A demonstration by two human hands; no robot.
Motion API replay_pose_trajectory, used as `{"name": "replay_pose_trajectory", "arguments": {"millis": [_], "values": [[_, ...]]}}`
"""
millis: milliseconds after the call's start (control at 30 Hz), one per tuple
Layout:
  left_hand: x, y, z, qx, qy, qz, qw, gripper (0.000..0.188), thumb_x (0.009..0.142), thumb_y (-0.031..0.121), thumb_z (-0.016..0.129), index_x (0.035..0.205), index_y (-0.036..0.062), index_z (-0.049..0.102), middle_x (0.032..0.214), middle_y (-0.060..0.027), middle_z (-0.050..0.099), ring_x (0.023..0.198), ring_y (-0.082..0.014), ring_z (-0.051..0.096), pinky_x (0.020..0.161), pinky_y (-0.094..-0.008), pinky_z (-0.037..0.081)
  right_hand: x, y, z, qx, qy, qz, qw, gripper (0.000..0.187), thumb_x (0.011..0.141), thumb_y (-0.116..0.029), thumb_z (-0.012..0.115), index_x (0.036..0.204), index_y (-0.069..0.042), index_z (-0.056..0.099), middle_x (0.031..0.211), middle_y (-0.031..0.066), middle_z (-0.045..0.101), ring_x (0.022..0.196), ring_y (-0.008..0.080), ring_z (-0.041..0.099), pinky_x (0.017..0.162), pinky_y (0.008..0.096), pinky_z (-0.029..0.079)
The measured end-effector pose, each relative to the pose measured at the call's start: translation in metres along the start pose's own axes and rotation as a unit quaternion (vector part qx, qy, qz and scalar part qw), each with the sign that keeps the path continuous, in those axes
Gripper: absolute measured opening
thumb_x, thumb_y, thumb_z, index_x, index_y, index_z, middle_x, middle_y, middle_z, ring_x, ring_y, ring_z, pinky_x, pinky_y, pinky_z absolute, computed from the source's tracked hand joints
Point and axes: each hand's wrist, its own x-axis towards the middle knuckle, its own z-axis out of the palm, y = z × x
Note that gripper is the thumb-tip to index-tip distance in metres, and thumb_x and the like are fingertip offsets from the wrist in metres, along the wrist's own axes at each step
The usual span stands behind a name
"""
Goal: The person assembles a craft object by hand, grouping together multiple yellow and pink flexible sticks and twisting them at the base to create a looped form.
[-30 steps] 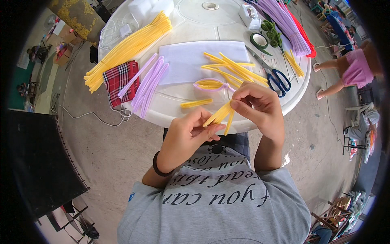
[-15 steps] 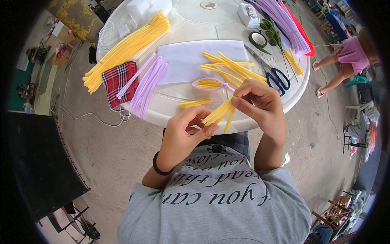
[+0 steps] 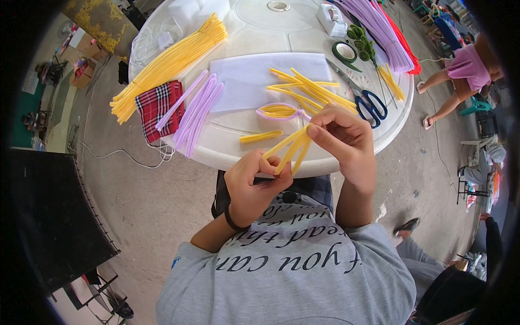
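My right hand (image 3: 346, 145) pinches the gathered upper ends of a few short yellow pipe cleaners (image 3: 299, 150) over the table's near edge. Below and to the left, my left hand (image 3: 254, 179) is closed at their lower ends, where the strands fan apart. Just beyond my hands lies a lilac pipe cleaner loop (image 3: 297, 114) around short yellow pieces, its twisted end by my right fingers. A small yellow bundle (image 3: 261, 136) rests nearer my left hand. Several loose yellow pipe cleaners (image 3: 319, 92) lie partly on a pale sheet (image 3: 238, 81).
On the round white table (image 3: 254, 32) are blue-handled scissors (image 3: 371, 108), green tape (image 3: 344, 52), a tape dispenser (image 3: 331, 20), lilac pipe cleaners (image 3: 200, 114), a large yellow bundle (image 3: 173, 65) and a plaid cloth (image 3: 162, 108). People are nearby at the right, one behind my right side (image 3: 428, 271).
My left hand has shifted slightly down, and the held yellow strands are spread wider apart. My right hand keeps its pinch. A person has come into view at the lower right.
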Motion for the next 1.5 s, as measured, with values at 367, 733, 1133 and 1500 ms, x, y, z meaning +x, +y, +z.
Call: {"name": "replay_pose_trajectory", "arguments": {"millis": [367,733,1133,1500], "values": [[0.026,0.01,-0.07,-0.046,-0.269,-0.143,0.951,0.037,0.084,0.031,0.073,0.102,0.002,0.058,0.093,-0.0058,0.064,0.076,-0.0108,0.061,0.071,-0.0254,0.05,0.008,-0.011,-0.015,-0.161,-0.148,0.013,0.976,0.005,0.081,0.003,0.068,0.082,0.002,0.063,0.076,0.0003,0.057,0.067,0.0059,0.046,0.058,0.0217,0.034],[0.018,0.013,-0.027,-0.277,-0.269,-0.255,0.886,0.04,0.106,0.03,0.033,0.112,-0.004,0.053,0.091,-0.0114,0.064,0.082,-0.0178,0.067,0.075,-0.0268,0.054,0.005,0.006,0.019,-0.111,-0.134,0.019,0.985,0.003,0.084,0.0,0.068,0.084,0.001,0.065,0.077,0.0012,0.056,0.066,0.0062,0.048,0.056,0.0204,0.038],[0.013,0.003,-0.047,-0.34,-0.227,-0.319,0.855,0.034,0.105,0.032,0.033,0.092,0.0041,0.047,0.072,-0.0072,0.056,0.059,-0.0161,0.061,0.055,-0.0251,0.05,0.012,0.023,0.032,-0.559,-0.066,-0.161,0.811,0.015,0.074,-0.009,0.071,0.087,-0.007,0.063,0.091,0.0051,0.059,0.091,0.0264,0.055,0.081,0.0374,0.041],[0.022,0.003,-0.066,-0.24,-0.107,-0.251,0.932,0.032,0.105,0.029,0.037,0.092,0.0033,0.051,0.081,-0.0051,0.056,0.07,-0.0118,0.06,0.06,-0.0246,0.052,-0.001,-0.012,-0.002,-0.452,-0.113,-0.184,0.866,0.013,0.076,0.0,0.063,0.086,-0.004,0.056,0.085,0.0085,0.06,0.081,0.0297,0.059,0.074,0.038,0.045]]}}
